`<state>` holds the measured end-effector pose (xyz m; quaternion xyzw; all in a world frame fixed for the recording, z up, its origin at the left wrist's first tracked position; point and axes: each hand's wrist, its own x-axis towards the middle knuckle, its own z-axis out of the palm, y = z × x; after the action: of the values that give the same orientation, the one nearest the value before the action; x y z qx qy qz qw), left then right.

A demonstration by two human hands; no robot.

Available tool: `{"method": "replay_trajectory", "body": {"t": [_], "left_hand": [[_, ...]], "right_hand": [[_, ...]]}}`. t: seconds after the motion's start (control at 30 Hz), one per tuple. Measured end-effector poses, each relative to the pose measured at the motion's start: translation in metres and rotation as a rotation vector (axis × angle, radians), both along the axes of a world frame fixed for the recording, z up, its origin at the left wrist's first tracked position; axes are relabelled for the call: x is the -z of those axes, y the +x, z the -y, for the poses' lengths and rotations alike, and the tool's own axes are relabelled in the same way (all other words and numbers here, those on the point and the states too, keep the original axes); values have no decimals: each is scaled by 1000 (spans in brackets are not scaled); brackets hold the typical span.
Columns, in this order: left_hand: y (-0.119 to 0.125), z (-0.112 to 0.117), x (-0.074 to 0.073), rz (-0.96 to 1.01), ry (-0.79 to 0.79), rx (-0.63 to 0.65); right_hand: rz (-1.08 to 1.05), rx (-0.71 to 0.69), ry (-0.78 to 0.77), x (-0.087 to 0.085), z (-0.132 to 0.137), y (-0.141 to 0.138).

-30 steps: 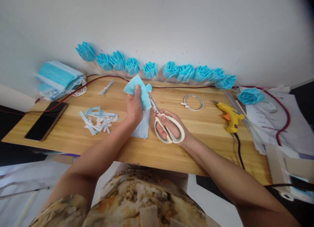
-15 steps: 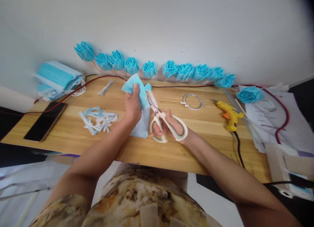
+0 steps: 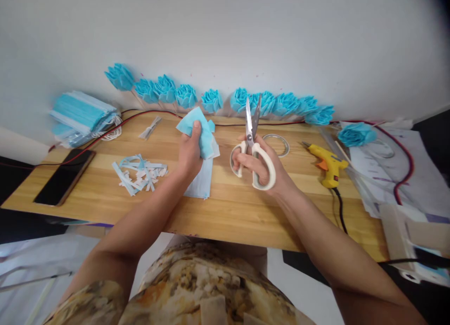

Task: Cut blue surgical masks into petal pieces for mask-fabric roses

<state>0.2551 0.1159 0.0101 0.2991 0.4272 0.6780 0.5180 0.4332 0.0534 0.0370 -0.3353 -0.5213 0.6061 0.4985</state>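
Observation:
My left hand (image 3: 190,149) is closed on a folded piece of blue mask fabric (image 3: 205,140), its thumb pressed on top. A white layer shows along the fabric's lower right edge. Beneath it, a pleated light-blue mask piece (image 3: 200,180) lies on the wooden table, partly hidden by the hand. My right hand (image 3: 262,163) grips white-handled scissors (image 3: 250,136) with fingers through the loops. The blades point away from me, slightly parted, with nothing between them, apart from the fabric.
Several blue fabric flowers (image 3: 212,100) lean along the wall. A mask stack (image 3: 80,112), phone (image 3: 65,177) and cut strips (image 3: 140,173) lie left. To the right are a tape ring (image 3: 286,149), a yellow glue gun (image 3: 327,163) and another flower (image 3: 356,134). A red-black cable (image 3: 154,111) crosses behind.
The scissors have moved away from the fabric, up and to the right, and now point toward the wall. My left hand has stayed nearly in place with the fabric.

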Motion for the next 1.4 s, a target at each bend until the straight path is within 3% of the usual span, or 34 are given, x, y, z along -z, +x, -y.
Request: {"method": "replay_trajectory", "body": {"t": [0.1, 0.4, 0.7, 0.97, 1.07, 1.17, 1.27, 1.4], "left_hand": [[9, 11, 0, -59, 33, 50], [13, 24, 4, -183, 112, 111], [14, 19, -3, 31, -36, 140], [15, 26, 1, -200, 51, 389], [16, 29, -1, -278, 87, 417], [17, 29, -5, -238, 59, 432], [18, 30, -6, -130, -55, 525], [16, 27, -7, -35, -146, 623]], "right_hand": [[45, 125, -53, 1, 0, -5], [55, 87, -90, 8, 0, -9], [23, 211, -71, 7, -9, 0], [55, 238, -12, 2, -11, 5], [115, 281, 10, 1, -11, 5], [155, 327, 65, 0, -10, 6], [152, 347, 107, -1, -9, 6], [128, 362, 76, -3, -9, 5]]}}
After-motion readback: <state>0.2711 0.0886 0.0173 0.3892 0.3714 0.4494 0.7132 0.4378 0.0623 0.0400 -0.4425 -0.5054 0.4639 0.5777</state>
